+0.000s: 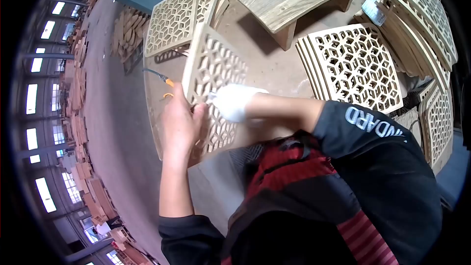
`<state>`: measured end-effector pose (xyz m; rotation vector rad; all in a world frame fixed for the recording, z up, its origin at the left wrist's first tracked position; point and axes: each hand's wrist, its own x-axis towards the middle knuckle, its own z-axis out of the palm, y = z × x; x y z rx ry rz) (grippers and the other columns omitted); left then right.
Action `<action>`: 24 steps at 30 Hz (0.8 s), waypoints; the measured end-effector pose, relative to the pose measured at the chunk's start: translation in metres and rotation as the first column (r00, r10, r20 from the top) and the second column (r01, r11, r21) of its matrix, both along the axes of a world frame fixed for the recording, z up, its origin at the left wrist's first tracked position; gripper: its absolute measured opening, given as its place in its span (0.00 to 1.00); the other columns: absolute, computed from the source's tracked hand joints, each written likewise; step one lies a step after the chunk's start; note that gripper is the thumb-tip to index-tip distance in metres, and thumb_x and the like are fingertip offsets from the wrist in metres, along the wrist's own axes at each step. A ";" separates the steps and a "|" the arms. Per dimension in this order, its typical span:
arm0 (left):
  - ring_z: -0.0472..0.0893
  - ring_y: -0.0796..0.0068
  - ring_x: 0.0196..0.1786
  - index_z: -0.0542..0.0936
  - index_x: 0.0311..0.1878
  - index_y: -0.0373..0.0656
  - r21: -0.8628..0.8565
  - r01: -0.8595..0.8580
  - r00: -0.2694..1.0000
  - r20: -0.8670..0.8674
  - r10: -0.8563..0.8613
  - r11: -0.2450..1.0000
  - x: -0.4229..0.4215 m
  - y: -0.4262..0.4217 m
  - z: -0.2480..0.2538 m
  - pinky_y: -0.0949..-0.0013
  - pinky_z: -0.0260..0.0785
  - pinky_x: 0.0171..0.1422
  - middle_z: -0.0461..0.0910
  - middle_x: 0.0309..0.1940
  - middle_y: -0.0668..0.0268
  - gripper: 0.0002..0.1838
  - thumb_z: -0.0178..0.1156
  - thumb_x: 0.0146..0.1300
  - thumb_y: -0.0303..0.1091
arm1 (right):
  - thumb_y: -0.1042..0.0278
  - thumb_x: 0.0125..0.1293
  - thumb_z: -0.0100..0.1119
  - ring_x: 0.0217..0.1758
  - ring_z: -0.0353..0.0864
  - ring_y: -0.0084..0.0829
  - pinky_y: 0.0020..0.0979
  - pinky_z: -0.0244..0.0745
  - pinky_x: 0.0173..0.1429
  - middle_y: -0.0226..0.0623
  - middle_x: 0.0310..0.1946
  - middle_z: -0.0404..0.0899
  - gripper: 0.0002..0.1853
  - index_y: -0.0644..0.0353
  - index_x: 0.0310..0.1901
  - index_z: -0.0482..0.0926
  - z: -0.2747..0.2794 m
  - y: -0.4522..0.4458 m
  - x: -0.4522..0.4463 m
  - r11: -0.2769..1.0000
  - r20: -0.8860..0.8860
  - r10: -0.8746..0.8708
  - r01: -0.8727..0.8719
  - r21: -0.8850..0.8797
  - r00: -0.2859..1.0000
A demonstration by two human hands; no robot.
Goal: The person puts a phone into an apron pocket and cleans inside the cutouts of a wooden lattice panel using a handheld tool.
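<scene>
A pale wooden lattice panel (219,64) stands tilted on edge above the work table, its far part blurred. My bare left hand (179,120) grips its near left edge, with the thumb on the pierced face. My right hand (234,102), in a white glove, is closed against that same face. Something small and greyish shows at its fingertips, too smeared to name. Behind the panel lies a tool with an orange handle and thin dark tip (164,77), partly hidden.
Another lattice panel (171,19) leans at the back left. A low wooden bench (289,0) stands at the back. Stacked lattice panels (358,64) lie to the right, with more panels (431,14) beyond. Wooden pieces (130,32) are heaped beside the table (279,76).
</scene>
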<state>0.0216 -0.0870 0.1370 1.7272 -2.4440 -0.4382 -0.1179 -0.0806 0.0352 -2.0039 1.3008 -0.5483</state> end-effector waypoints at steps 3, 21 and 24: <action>0.82 0.42 0.39 0.68 0.54 0.39 0.051 -0.035 0.997 0.076 0.031 0.998 -0.007 0.003 0.002 0.49 0.72 0.43 0.81 0.32 0.47 0.23 0.67 0.58 0.28 | 0.74 0.59 0.55 0.37 0.86 0.51 0.42 0.82 0.45 0.53 0.34 0.85 0.10 0.66 0.38 0.85 0.008 -0.002 -0.017 0.990 -0.026 0.064 -0.061 0.124 0.998; 0.87 0.64 0.44 0.72 0.55 0.39 0.109 -0.068 0.990 -0.113 0.080 0.992 0.015 -0.022 0.004 0.64 0.76 0.50 0.86 0.41 0.54 0.23 0.68 0.57 0.23 | 0.68 0.70 0.47 0.40 0.83 0.51 0.46 0.77 0.46 0.51 0.38 0.83 0.14 0.65 0.50 0.79 -0.048 0.058 -0.049 0.992 -0.031 0.075 -0.072 0.100 0.997; 0.87 0.63 0.45 0.72 0.54 0.38 0.106 -0.015 0.990 -0.136 0.030 0.994 0.014 -0.020 0.006 0.64 0.76 0.50 0.86 0.41 0.53 0.23 0.68 0.56 0.23 | 0.66 0.72 0.46 0.41 0.81 0.54 0.46 0.76 0.47 0.53 0.39 0.81 0.12 0.64 0.44 0.78 -0.054 0.046 -0.050 0.999 0.040 0.034 -0.033 -0.018 0.999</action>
